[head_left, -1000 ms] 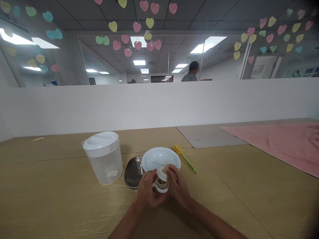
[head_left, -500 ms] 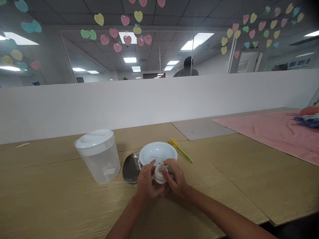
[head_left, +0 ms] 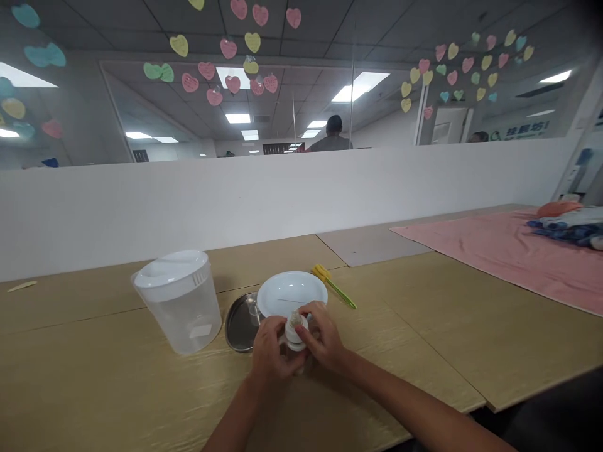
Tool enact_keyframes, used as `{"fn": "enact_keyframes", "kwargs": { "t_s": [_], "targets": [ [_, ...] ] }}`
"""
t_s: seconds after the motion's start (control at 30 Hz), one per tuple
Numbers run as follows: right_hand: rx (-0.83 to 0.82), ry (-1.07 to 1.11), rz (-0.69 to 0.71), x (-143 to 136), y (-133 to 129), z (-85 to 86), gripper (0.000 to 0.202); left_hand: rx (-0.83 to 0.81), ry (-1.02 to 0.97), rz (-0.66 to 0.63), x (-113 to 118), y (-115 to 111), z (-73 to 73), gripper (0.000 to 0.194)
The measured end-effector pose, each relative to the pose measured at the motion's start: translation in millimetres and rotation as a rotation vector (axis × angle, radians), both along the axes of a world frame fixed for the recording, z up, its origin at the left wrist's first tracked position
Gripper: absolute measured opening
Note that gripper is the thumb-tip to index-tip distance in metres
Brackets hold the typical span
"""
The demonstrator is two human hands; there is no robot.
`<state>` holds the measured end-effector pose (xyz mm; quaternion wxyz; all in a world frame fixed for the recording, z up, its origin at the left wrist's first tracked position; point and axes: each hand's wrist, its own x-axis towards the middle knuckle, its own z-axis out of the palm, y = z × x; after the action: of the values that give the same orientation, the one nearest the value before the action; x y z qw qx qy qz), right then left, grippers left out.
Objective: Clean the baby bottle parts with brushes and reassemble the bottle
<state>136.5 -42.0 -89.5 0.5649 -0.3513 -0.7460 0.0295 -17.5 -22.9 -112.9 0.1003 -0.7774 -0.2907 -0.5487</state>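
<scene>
A small bottle (head_left: 296, 339) with a white collar and a clear teat-like top is held between both hands. My left hand (head_left: 272, 353) wraps round its left side and lower part. With thumb and fingers, my right hand (head_left: 325, 339) grips the collar from the right. Just behind the hands stands a white bowl (head_left: 292, 285) with a thin rod across it. To its left, a round metal tray (head_left: 239, 326) holds a small clear item. A yellow brush with a green handle (head_left: 341, 292) lies right of the bowl.
A clear bucket with a white lid (head_left: 181, 307) stands on the left of the wooden table (head_left: 94, 376). A pink cloth (head_left: 494, 251) with bundled items lies at the right. Behind the white partition (head_left: 282, 201), a person's back shows through glass.
The view has turned slightly right, so the scene sits further left. Both hands keep hold of the bottle, with the right fingertips a little lower on its top.
</scene>
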Motion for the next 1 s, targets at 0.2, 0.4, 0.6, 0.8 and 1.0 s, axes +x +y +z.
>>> {"fn": "enact_keyframes", "kwargs": {
  "t_s": [0.2,0.4,0.6,0.8,1.0],
  "targets": [
    [0.114,-0.042,0.082,3.9,0.3,2.5,0.022,-0.021,-0.047,-0.044,1.4,1.1,3.5,0.038],
    [0.033,-0.073,0.089,7.4,2.2,3.9,0.030,-0.023,-0.035,-0.052,3.2,7.1,1.4,0.037],
    [-0.110,0.019,0.184,6.1,0.7,0.5,0.033,-0.031,0.005,-0.057,1.5,10.3,2.2,0.046],
    [-0.279,0.273,0.221,3.0,-0.7,-10.4,0.018,-0.166,0.040,-0.012,-0.6,4.1,5.9,0.050],
    [-0.065,0.134,0.038,6.0,-2.0,1.2,0.010,-0.297,-0.035,0.012,4.7,-2.6,2.2,0.059]
  ]
}}
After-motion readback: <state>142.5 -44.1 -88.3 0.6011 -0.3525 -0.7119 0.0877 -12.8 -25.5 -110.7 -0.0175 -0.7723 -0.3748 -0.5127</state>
